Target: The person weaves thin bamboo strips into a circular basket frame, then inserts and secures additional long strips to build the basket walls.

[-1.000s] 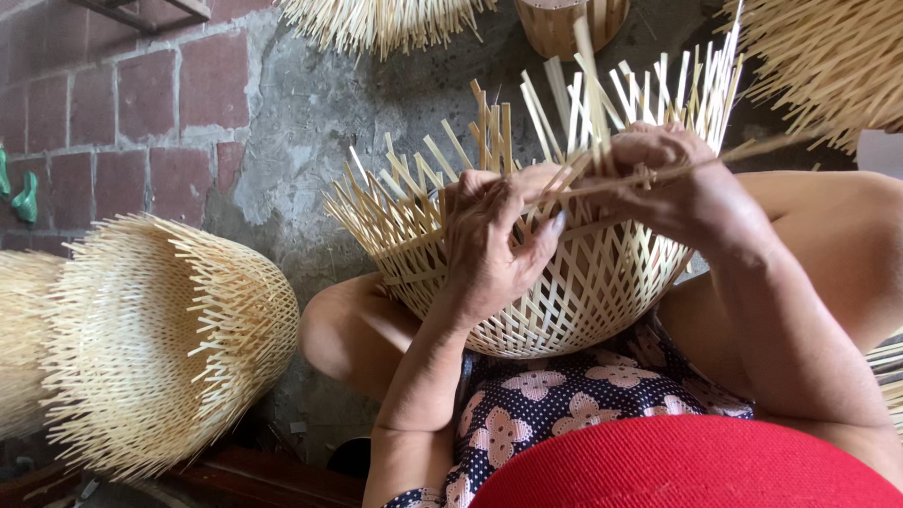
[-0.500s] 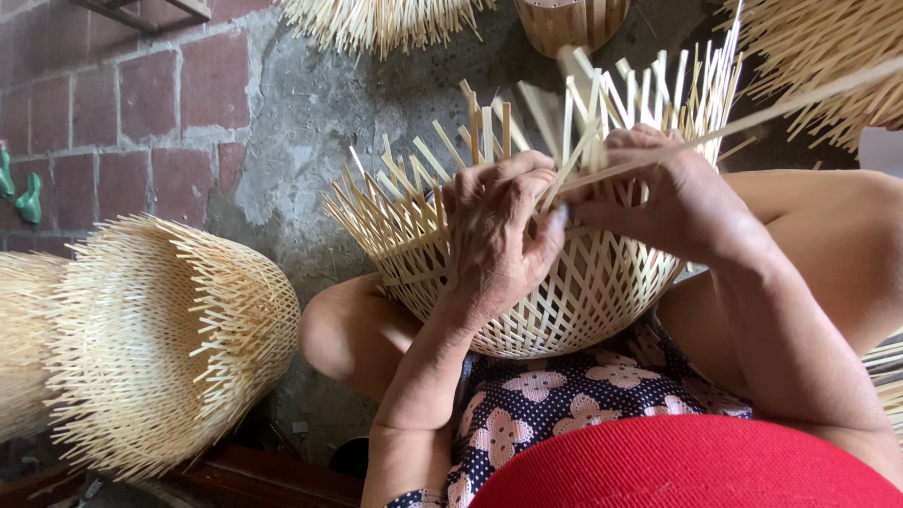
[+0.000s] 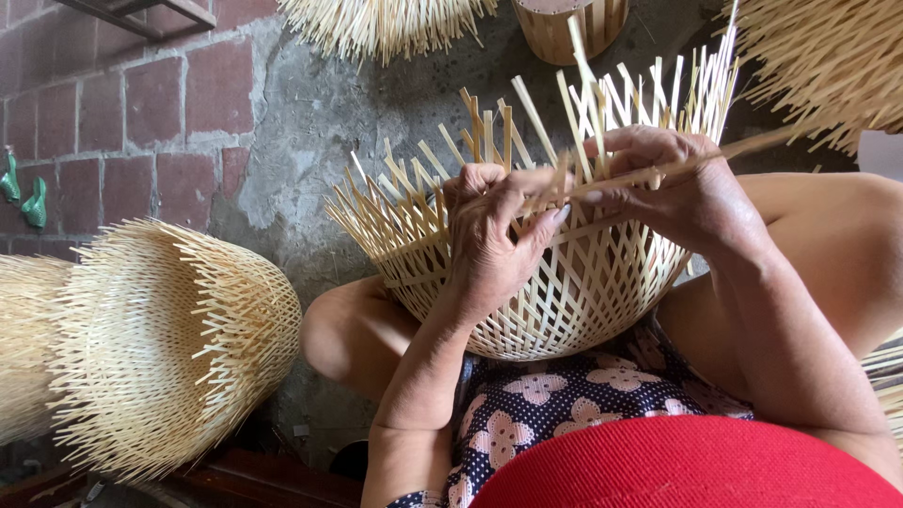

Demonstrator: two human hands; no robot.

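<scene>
Weaving the rim of a pale, half-woven bamboo basket [image 3: 555,282] resting on the lap.

The left hand [image 3: 494,240] pinched the upright splints; the right hand [image 3: 677,188], closed on a long thin bamboo strip [image 3: 752,143], had drawn it lower, nearly level.

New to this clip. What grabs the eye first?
The half-woven basket at centre, resting on the person's lap, loose strips fanning up from its rim. Both hands work at that rim: left hand across the front, right hand pinching a long strip. At left lies a stack of unfinished baskets.
</scene>
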